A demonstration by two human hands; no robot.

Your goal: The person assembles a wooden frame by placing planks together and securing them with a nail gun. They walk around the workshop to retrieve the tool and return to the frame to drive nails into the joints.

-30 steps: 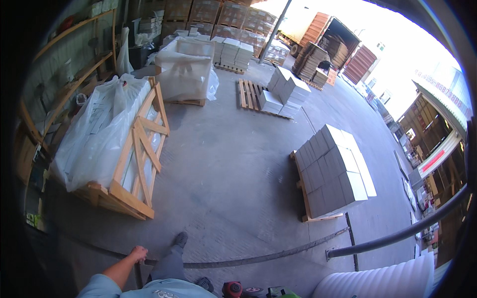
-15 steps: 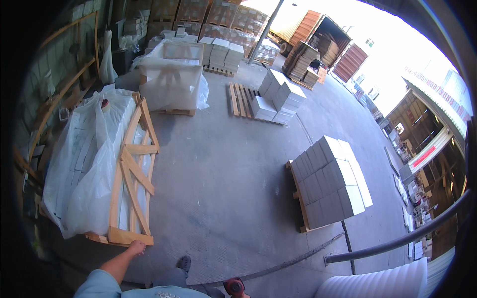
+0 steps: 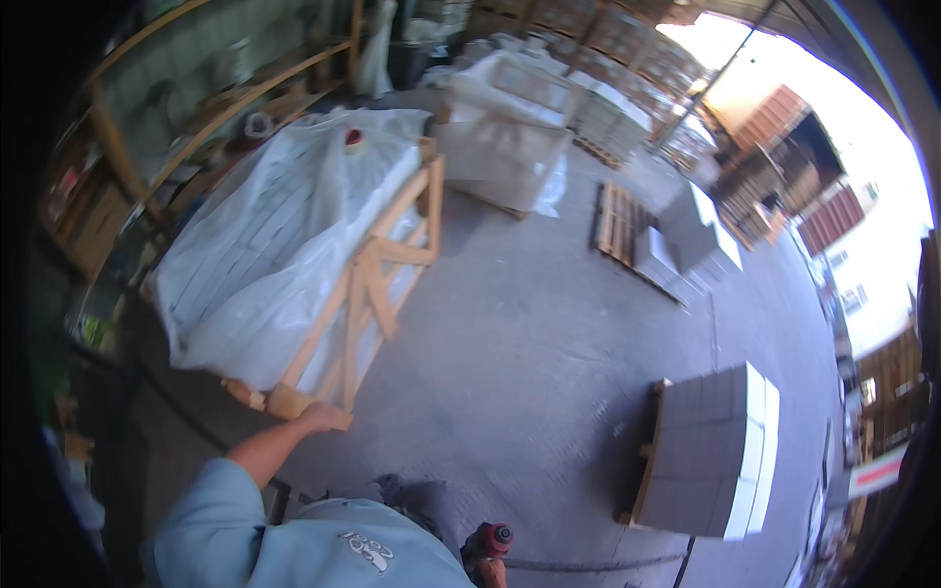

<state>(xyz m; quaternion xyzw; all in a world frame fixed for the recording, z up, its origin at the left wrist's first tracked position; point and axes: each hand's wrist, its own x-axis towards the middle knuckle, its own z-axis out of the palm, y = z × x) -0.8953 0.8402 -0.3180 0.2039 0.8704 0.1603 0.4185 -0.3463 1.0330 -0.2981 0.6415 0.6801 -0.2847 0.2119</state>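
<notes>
A wooden frame of nailed boards point(image 3: 377, 299) leans upright along the side of a long stack wrapped in clear plastic sheeting point(image 3: 230, 343). My left hand point(image 3: 319, 417) is closed on the near bottom corner of that frame, its arm stretched out to the left. Low at the front, my right hand point(image 3: 490, 572) grips a red and black power drill point(image 3: 485, 541), close to my body; most of that hand is cut off by the lower edge. A roll with a red core point(image 3: 354, 139) rests on top of the plastic.
On the right, white boxes point(image 3: 691, 446) are stacked on a pallet. Farther off is a half-loaded pallet point(image 3: 619, 227) with more boxes. A plastic-draped crate point(image 3: 500, 147) stands beyond the wrapped stack. Wooden rails point(image 3: 260, 93) line the left wall, and an open truck container point(image 3: 809, 147) is far back.
My view has swung left, so the scene sits farther right. My left hand stays on the frame's corner. The drill in my right hand shows more fully.
</notes>
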